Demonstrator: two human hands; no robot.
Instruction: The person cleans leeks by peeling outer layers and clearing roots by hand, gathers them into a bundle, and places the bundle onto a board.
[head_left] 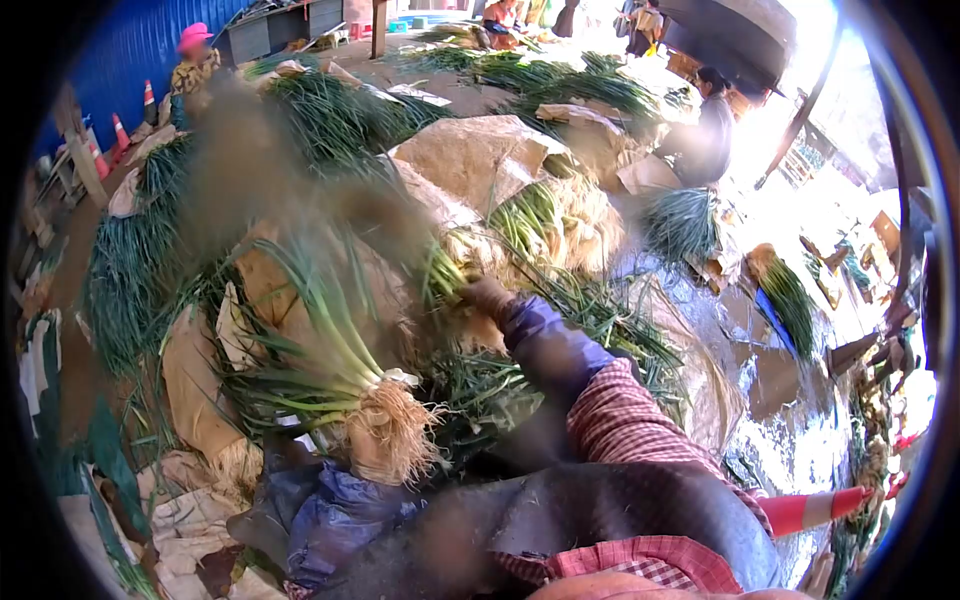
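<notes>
A bunch of green onions [345,345] with long pale roots stands in front of my left hand [368,458], which is closed around its lower end. The roots hide most of those fingers. Farther forward, my right hand [487,298] is closed at the stems of other green onions [440,272]. A blue-purple sleeve cover and red checked cloth run along my right arm. Loose green leaves [490,390] lie between my two arms. Just beyond my right hand rests a pile of green onions [535,220] with roots, partly beneath a tan sheet [475,160].
Large heaps of green onions [140,260] lie to the left and at the back. People sit among them, one in a pink cap [193,38]. An orange traffic cone [815,510] lies at the lower right. Shiny wet ground [700,330] extends rightward. Brown smudges blur the upper left.
</notes>
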